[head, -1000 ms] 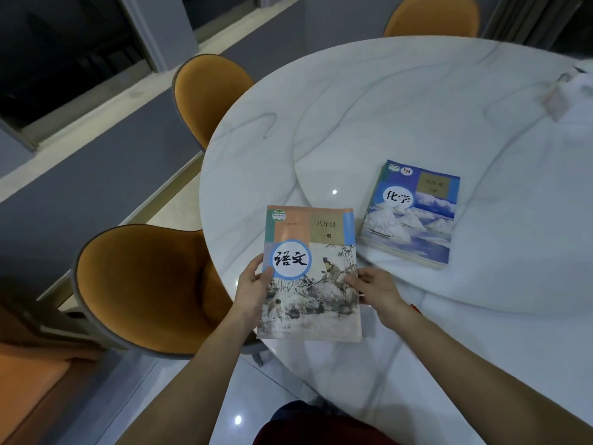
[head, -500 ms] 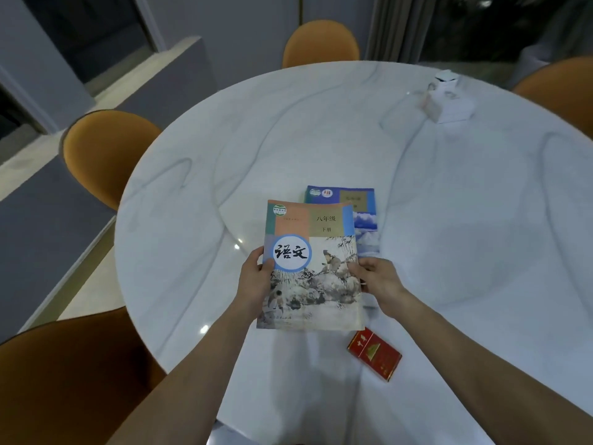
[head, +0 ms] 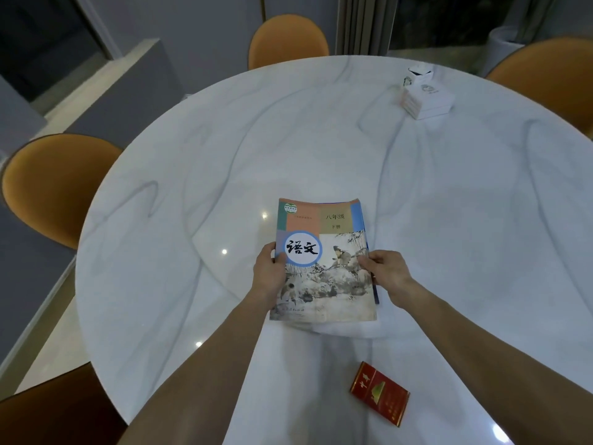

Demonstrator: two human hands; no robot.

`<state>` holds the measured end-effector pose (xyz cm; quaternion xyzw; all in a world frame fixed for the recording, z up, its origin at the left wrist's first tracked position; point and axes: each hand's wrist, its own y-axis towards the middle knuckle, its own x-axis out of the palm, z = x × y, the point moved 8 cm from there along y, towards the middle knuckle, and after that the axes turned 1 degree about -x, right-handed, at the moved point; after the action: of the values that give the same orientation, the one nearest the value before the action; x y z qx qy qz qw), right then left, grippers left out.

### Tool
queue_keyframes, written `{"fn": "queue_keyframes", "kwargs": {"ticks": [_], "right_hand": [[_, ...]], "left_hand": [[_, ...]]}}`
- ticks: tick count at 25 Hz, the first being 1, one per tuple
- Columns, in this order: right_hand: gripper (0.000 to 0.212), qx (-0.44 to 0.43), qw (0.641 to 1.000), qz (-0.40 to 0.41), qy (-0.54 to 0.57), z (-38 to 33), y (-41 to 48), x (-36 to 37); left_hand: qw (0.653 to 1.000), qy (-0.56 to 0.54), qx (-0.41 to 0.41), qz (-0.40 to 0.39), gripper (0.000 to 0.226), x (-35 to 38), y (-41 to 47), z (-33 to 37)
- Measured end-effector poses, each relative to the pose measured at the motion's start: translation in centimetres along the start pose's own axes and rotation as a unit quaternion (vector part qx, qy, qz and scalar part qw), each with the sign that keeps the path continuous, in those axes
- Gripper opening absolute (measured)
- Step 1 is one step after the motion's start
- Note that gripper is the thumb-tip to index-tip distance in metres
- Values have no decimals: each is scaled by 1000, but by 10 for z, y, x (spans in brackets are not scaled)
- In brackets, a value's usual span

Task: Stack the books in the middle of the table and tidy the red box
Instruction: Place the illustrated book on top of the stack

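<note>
A textbook with an orange, tan and painted cover (head: 324, 268) lies over a blue book (head: 365, 226), of which only a thin strip shows along the right edge. My left hand (head: 268, 271) grips the top book's left edge and my right hand (head: 385, 271) grips its right edge. Both books sit near the middle of the round white marble table (head: 321, 139). A small red box (head: 380, 391) lies flat on the table nearer to me, right of my left forearm and apart from the books.
A white box stack (head: 425, 96) stands at the table's far right. Orange chairs ring the table: one at the far side (head: 287, 40), one at the left (head: 54, 184), one at the far right (head: 552, 75), one at the near left (head: 54, 409).
The top book moved forward and right in both hands until it covers the blue book almost wholly. The view swung right, bringing the red box and the white boxes into sight.
</note>
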<state>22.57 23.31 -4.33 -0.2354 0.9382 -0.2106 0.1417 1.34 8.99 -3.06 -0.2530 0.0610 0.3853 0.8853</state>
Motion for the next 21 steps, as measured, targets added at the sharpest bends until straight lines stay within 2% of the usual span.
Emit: {"fn": "queue_keyframes", "kwargs": {"ticks": [4,9,13,16,18,21], "right_hand": [[13,10,1000,16,-20,0,18,-3],[17,11,995,54,-84,2,33,-10],[26,-28,974,97,-204,-3,38,-10],[29,-48,955,119,-266,-9,42,-10],[27,-57,948,139,-282,-10,43,-10],[29,-47,942,146,-297,-6,44,-10]], "left_hand": [[1000,22,-1,4,36,11,17,2],[994,99,27,27,31,24,29,8],[970,221,60,79,19,31,28,14],[935,335,62,98,22,34,29,15],[923,366,71,97,22,35,31,14],[925,364,72,79,22,38,34,12]]}}
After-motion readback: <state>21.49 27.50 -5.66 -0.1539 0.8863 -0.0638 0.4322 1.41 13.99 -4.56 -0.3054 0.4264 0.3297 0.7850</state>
